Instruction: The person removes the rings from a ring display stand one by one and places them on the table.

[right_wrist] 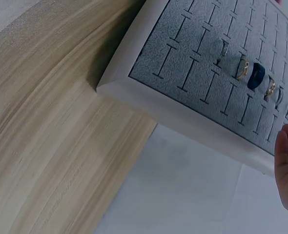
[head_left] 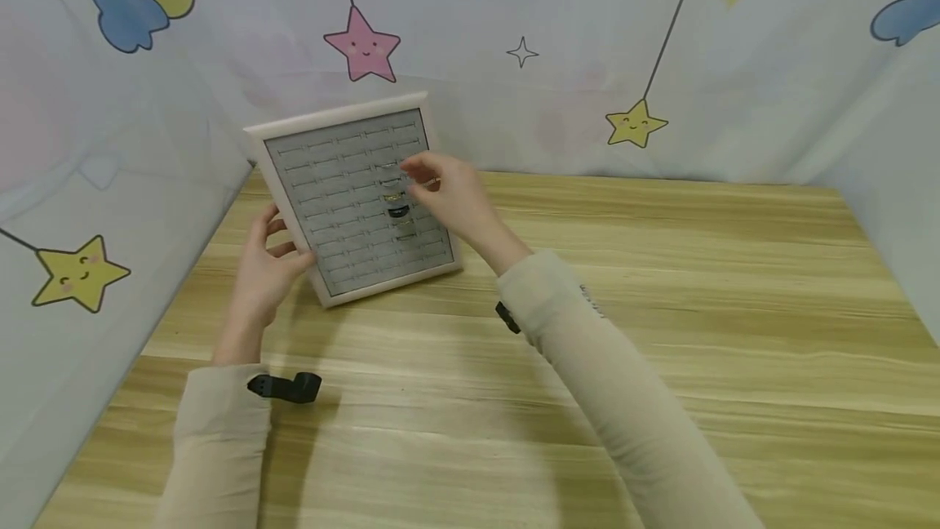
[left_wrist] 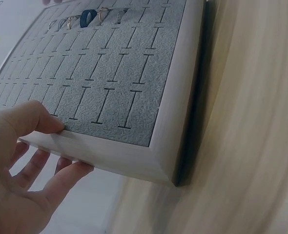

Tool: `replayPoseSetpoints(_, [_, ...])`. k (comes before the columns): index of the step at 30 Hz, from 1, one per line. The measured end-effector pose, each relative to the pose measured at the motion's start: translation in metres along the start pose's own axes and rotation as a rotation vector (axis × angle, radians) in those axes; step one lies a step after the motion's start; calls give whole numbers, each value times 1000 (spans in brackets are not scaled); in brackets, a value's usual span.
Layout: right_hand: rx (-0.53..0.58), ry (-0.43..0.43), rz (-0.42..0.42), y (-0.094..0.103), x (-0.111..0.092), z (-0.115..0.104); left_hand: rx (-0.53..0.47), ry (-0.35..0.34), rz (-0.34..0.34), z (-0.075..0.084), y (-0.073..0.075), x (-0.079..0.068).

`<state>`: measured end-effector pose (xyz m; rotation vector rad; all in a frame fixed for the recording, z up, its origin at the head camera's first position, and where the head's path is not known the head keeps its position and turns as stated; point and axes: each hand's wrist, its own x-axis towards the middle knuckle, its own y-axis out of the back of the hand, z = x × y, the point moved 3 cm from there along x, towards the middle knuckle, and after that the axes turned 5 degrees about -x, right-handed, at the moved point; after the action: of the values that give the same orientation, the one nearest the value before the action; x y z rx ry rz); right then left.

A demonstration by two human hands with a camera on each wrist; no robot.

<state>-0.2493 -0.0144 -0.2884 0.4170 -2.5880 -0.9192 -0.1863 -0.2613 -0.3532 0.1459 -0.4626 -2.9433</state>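
Note:
A ring display tray [head_left: 353, 270] with a pale wooden frame and grey slotted padding stands tilted up on the table. My left hand [head_left: 268, 268] holds its left side, thumb over the front of the frame and fingers behind. Several rings sit in one column of slots, among them a wide dark ring [right_wrist: 256, 76], a gold ring [right_wrist: 242, 68] and a silver ring [right_wrist: 223, 51]. My right hand [head_left: 458, 196] is at the upper end of that column. Its thumb and index finger are apart, close to the topmost ring [head_left: 389, 166], with nothing visible between them.
The wood-grain table [head_left: 661, 308] extends to the right and toward me. Behind it hangs a pale cloth [head_left: 470, 47] printed with stars and clouds, which also covers both sides. A black wrist strap mount [head_left: 286, 388] sits on the left sleeve.

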Motion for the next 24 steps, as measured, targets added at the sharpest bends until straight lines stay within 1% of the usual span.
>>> replayPoseSetpoints(6, [-9,-6,35,0,2,1,-29,-15,-28,1,-9,2])
replayPoseSetpoints(12, [-43,-1,65,2,3,4,-33,-30,-68,2,-16,2])
replayPoseSetpoints(19, [-108,27,110,1,5,5,-51,-45,-89,1,-19,2])
replayPoseSetpoints(24, [-169,60,127,-1,6,5,-47,-57,-100,-1,-19,3])
